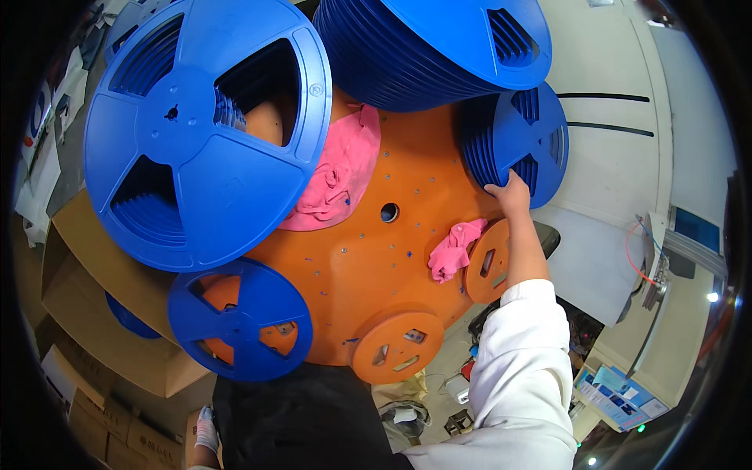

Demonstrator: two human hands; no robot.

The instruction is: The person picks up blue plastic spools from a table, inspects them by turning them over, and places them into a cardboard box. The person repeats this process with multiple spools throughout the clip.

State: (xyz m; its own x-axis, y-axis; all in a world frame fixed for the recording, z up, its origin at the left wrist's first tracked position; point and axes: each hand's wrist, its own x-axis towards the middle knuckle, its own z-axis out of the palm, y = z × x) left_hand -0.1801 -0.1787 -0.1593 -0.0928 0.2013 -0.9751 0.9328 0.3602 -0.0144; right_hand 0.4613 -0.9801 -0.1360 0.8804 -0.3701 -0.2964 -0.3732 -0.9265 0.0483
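Observation:
At the right of the orange round-holed table (pixel 368 258), my right hand (pixel 513 194) reaches out to a stack of small blue plastic reels (pixel 552 141). Its thumb and fingers close on the near rim of the stack. Low at the left edge of my black apron, my left hand (pixel 206 431) hangs down in a whitish glove, close to a cardboard box; its fingers are too small and unclear to read. One blue reel (pixel 235 196) with wide cut-outs tops a tall stack at the left. A smaller blue reel (pixel 270 345) lies at the table's near left edge.
Another tall stack of blue reels (pixel 407 55) rises at the back. Pink cloths (pixel 345 168) lie on the table, the smaller one beside an orange slotted disc (pixel 487 262). A second orange disc (pixel 398 345) is at the near edge. An open cardboard box (pixel 86 274) stands left.

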